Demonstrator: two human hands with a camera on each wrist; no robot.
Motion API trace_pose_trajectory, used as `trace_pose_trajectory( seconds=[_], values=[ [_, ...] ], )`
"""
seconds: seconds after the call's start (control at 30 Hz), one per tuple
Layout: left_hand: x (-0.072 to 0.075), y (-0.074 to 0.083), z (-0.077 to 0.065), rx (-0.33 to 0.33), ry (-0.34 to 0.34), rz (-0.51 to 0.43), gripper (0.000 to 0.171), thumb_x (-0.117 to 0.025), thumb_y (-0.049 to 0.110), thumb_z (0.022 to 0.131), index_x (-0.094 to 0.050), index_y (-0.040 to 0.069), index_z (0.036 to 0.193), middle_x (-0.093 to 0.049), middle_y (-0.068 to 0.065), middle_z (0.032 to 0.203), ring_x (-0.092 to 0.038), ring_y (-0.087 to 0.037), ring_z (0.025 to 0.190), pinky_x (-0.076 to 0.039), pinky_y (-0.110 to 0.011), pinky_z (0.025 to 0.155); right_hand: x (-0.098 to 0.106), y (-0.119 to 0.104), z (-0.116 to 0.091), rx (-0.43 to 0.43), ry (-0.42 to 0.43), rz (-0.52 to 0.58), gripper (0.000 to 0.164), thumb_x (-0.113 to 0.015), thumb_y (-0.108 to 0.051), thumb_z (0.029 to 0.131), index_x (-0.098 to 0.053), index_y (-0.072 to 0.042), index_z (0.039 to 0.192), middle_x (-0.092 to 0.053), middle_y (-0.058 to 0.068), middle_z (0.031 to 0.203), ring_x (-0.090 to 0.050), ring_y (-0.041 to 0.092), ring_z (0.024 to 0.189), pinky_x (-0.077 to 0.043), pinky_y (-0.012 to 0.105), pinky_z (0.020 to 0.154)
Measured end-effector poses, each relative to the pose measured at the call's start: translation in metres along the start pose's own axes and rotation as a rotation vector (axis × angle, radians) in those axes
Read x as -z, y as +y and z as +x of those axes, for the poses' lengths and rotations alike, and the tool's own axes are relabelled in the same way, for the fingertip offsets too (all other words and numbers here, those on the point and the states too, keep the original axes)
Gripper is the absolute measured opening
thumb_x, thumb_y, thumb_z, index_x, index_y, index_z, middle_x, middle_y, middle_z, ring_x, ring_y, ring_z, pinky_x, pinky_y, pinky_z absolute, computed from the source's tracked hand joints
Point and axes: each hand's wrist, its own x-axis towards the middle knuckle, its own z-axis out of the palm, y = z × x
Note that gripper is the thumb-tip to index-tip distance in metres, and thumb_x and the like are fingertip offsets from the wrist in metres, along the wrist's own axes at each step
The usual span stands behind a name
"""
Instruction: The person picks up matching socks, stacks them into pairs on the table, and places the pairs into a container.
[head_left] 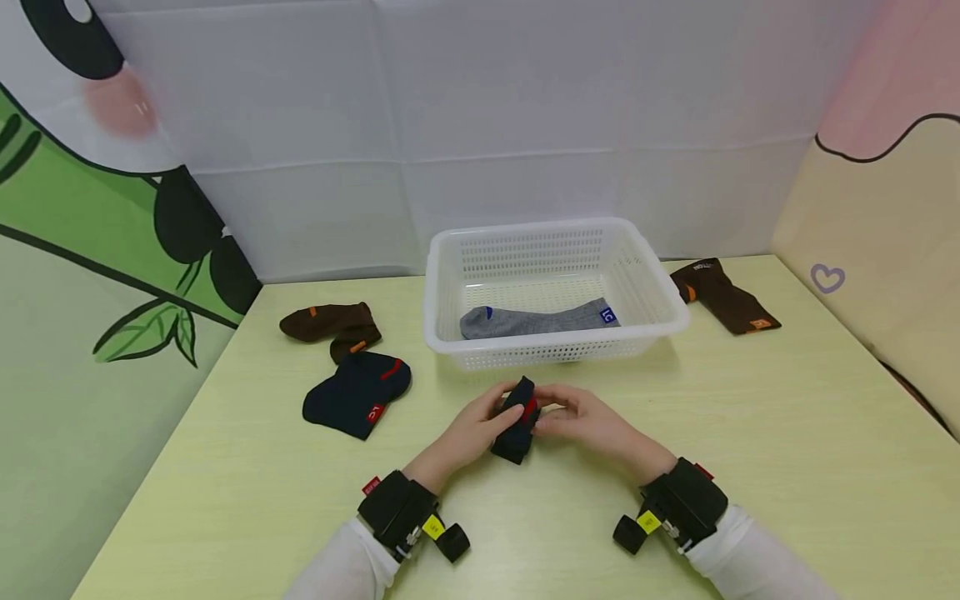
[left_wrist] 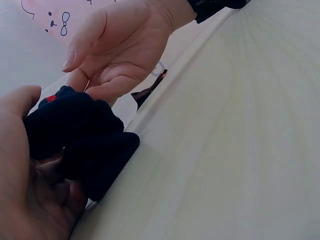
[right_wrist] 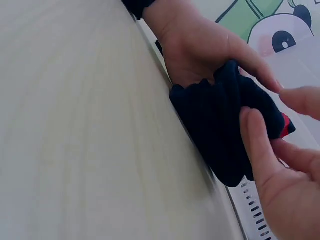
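A dark navy sock (head_left: 514, 443) with a red stripe is bunched up between both hands above the front of the table. My left hand (head_left: 478, 423) grips it from the left, its thumb across the front. From the other side, my right hand (head_left: 592, 425) pinches the sock's edge near the red part. In the right wrist view, the right thumb (right_wrist: 257, 137) presses into the folds of the cloth. The left wrist view shows the navy sock (left_wrist: 75, 125) folded over itself, covering part of the left fingers.
Behind the hands stands a white perforated basket (head_left: 555, 353) holding a grey sock (head_left: 536, 322). On the left lie another navy sock (head_left: 352, 392) and a brown sock (head_left: 330, 321). A second brown sock (head_left: 723, 296) lies right of the basket. Printed cloth walls border the table (head_left: 750, 433).
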Motion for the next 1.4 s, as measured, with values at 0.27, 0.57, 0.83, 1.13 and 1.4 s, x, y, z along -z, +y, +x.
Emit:
trace_pose_trajectory(
  seconds=[0.27, 0.57, 0.83, 1.13, 1.4],
  values=[
    [-0.001, -0.001, 0.000, 0.019, 0.059, 0.091, 0.053, -0.065, 0.030, 0.089, -0.045, 0.015, 0.136, -0.056, -0.007, 0.126, -0.055, -0.018, 0.107, -0.043, -0.034, 0.091, -0.005, -0.006, -0.005, 0.020, -0.203, -0.029, 0.076, -0.058, -0.013, 0.094, -0.009, 0.012, 0.146, -0.016, 0.036, 0.148, -0.034, 0.049, 0.130, -0.044, 0.023, 0.097],
    [-0.001, -0.001, 0.001, -0.005, 0.086, 0.066, 0.052, -0.063, 0.014, 0.088, -0.045, 0.005, 0.135, -0.059, -0.016, 0.121, -0.059, -0.019, 0.097, -0.048, -0.026, 0.080, -0.005, -0.002, -0.002, 0.090, 0.061, -0.244, 0.061, -0.059, -0.007, 0.091, -0.030, 0.001, 0.144, -0.035, 0.024, 0.142, -0.049, 0.031, 0.111, -0.046, 0.029, 0.090],
    [0.001, -0.002, 0.001, -0.050, -0.014, -0.107, 0.053, -0.061, 0.003, 0.089, -0.041, -0.001, 0.138, -0.053, -0.023, 0.131, -0.057, -0.029, 0.113, -0.048, -0.025, 0.088, 0.001, 0.007, 0.002, 0.065, 0.073, -0.398, 0.033, -0.067, -0.011, 0.086, -0.061, -0.002, 0.117, -0.060, 0.015, 0.118, -0.051, 0.026, 0.109, -0.036, 0.042, 0.097],
    [-0.001, 0.000, 0.001, -0.008, 0.116, -0.129, 0.043, -0.055, 0.010, 0.093, -0.044, -0.002, 0.133, -0.058, -0.024, 0.121, -0.063, -0.017, 0.097, -0.050, -0.026, 0.084, 0.003, 0.011, 0.004, -0.055, 0.261, -0.250, 0.021, -0.065, -0.007, 0.086, -0.063, 0.005, 0.103, -0.066, 0.012, 0.095, -0.056, 0.009, 0.076, -0.043, 0.022, 0.070],
    [-0.002, -0.005, 0.003, 0.018, 0.207, -0.104, 0.025, -0.051, 0.006, 0.090, -0.053, -0.005, 0.113, -0.062, -0.011, 0.098, -0.055, -0.006, 0.082, -0.045, -0.023, 0.078, 0.009, 0.010, 0.003, -0.086, 0.523, -0.141, 0.032, -0.061, -0.005, 0.088, -0.055, 0.005, 0.118, -0.053, 0.019, 0.123, -0.052, 0.011, 0.096, -0.042, 0.024, 0.084]
  ],
)
